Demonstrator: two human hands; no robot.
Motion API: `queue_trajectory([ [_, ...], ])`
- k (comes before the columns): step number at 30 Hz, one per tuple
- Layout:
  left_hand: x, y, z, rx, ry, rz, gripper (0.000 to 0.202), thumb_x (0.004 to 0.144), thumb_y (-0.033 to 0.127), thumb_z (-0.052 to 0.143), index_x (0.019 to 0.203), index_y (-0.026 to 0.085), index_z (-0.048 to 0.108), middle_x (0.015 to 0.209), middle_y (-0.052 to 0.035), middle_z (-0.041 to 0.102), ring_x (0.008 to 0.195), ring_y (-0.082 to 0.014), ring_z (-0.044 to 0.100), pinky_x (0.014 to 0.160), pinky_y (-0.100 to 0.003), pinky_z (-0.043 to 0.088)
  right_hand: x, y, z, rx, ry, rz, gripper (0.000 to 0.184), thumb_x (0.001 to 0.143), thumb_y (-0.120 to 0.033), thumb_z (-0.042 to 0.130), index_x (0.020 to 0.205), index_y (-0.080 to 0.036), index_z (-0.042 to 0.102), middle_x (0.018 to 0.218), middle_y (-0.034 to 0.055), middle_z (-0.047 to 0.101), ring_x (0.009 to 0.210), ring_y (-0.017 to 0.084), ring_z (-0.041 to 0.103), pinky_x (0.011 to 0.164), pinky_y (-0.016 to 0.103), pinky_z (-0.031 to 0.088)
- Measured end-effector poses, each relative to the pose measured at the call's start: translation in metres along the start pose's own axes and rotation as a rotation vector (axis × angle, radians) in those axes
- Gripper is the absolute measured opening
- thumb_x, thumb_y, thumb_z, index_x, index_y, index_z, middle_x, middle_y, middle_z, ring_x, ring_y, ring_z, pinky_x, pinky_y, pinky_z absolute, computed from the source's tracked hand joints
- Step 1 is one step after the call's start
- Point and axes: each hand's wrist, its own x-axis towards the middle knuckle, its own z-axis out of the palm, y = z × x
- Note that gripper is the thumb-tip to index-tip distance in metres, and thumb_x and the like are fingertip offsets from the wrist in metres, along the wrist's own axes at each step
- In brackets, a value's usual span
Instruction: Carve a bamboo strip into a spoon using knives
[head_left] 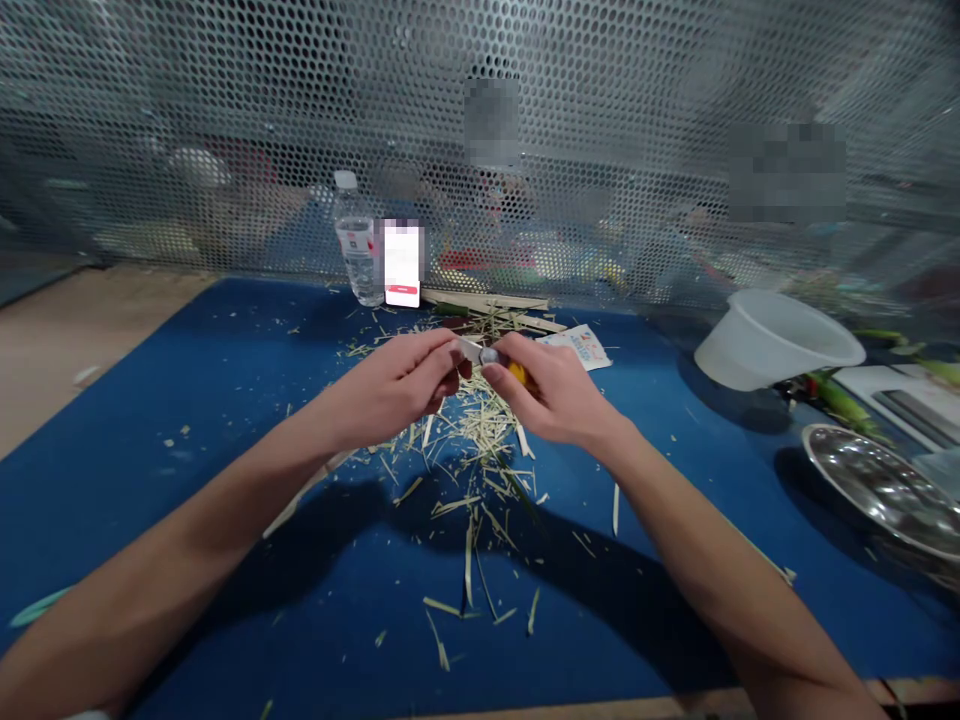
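The blade (471,350) looks like smooth metal, the shavings (484,430) rough and fibrous, the bowl (731,345) on the right matt translucent plastic, the nearer dish (877,490) glossy metal, the table (225,400) matt.

Perforated grey metal panel (615,90) behind blue tabletop (217,370); dim light.

Bare left hand (409,378) and right hand (559,392), slim bare forearms (225,510).

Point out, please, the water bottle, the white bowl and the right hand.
Water bottle (355,241): head view, on its label.
White bowl (733,345): head view, on its outer wall.
Right hand (559,385): head view, on its back.
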Motion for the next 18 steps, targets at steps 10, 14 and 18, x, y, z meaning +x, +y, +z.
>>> queue_trajectory([
  [10,-0.0064,0.0031,0.0026,0.144,-0.027,0.055,0.026,0.089,0.043,0.054,0.082,0.018,0.052,0.064,0.005,0.039,0.053,-0.0076,0.034,0.049,-0.023,0.026,-0.0008,-0.0002,-0.0028,-0.098,0.029,-0.085,0.022,0.092,-0.042,0.046,0.084,-0.022,0.05,0.069,-0.0013,0.056,0.055,0.01,0.042,0.053,0.027,0.026],
  [14,-0.0029,-0.0014,0.0063,0.228,0.024,0.075,0.039,0.086,0.055,0.055,0.075,0.017,0.052,0.06,0.0052,0.039,0.053,-0.0075,0.033,0.049,-0.023,0.023,-0.0024,0.0009,-0.0033,-0.112,0.008,-0.073,0.019,0.091,-0.04,0.045,0.084,-0.022,0.05,0.067,-0.002,0.057,0.054,0.011,0.043,0.053,0.027,0.027],
  [18,-0.0008,-0.0041,0.0073,0.194,0.073,0.049,0.041,0.085,0.056,0.057,0.073,0.017,0.051,0.058,0.0057,0.038,0.051,-0.0071,0.032,0.049,-0.023,0.023,-0.0035,-0.0019,0.0009,-0.178,0.082,-0.076,0.021,0.091,-0.041,0.047,0.085,-0.022,0.052,0.068,-0.0014,0.059,0.054,0.011,0.047,0.053,0.027,0.027],
])
